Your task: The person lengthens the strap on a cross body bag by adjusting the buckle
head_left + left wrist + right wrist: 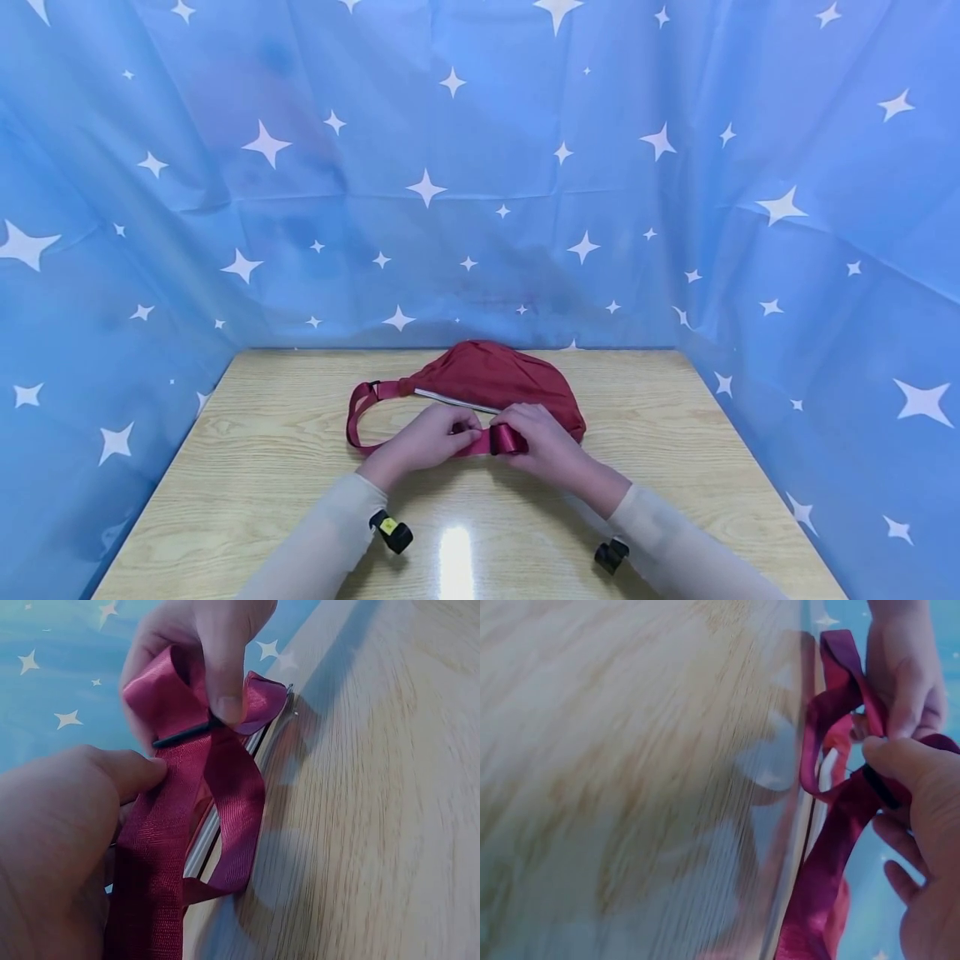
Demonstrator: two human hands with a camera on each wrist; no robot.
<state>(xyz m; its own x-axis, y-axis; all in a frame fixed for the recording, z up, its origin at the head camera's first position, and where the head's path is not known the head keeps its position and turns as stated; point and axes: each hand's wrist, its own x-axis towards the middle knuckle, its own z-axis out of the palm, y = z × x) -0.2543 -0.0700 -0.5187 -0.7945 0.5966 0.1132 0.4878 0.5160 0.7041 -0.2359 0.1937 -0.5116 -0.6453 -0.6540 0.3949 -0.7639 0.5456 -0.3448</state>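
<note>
A dark red waist bag [502,375] lies toward the back of the table, a pale zipper [450,400] along its lower edge. Its webbing strap [150,892] loops out to the left and comes round in front. My left hand [431,437] pinches the strap between thumb and fingers. Just to the right, my right hand [543,446] grips the strap at a black slider buckle [180,737], thumb at the bar. Beyond that slider the webbing bulges in a small loop [154,690]. The right hand covers part of the bag's front.
The light wood table [285,483] has a blue curtain [337,275] with white stars around its back and sides. Another black buckle [373,387] sits on the strap's left part. Each sleeve carries a black wrist device [393,533] near the cuff.
</note>
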